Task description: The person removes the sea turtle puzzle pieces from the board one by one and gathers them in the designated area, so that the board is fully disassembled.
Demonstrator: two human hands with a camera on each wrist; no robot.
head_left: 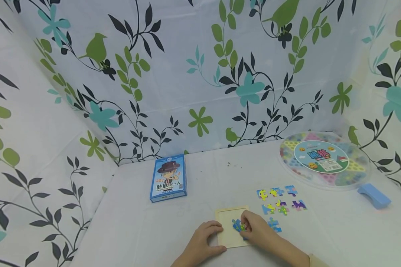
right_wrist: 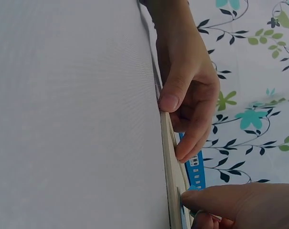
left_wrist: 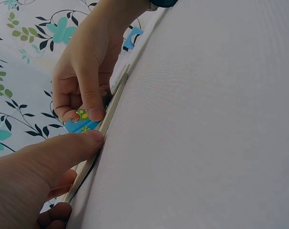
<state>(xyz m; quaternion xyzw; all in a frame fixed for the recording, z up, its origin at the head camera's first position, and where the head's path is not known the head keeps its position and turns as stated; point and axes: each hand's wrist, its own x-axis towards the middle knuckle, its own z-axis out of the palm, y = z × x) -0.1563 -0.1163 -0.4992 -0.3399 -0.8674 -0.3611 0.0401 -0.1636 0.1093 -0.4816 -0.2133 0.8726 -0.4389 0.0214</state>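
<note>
A square wooden puzzle tray [head_left: 227, 241] lies on the white cloth, a few blue and green jigsaw pieces [head_left: 236, 224] inside it. My left hand [head_left: 203, 241] grips the tray's left side, thumb along the near edge and fingers at the left rim. Over the tray, my right hand [head_left: 256, 229] pinches a jigsaw piece [left_wrist: 83, 125], blue with yellow and green marks, between thumb and fingers; they partly hide it. In the right wrist view the tray's edge [right_wrist: 169, 162] runs between both hands. Several loose jigsaw pieces [head_left: 283, 210] lie to the right of the tray.
A blue card-game box [head_left: 168, 178] lies behind and left of the tray. At the back right is a round, clear-lidded board game set [head_left: 324, 159], with a light blue curved block [head_left: 374, 195] in front of it. Patterned cloth [head_left: 173, 74] hangs behind and at the sides.
</note>
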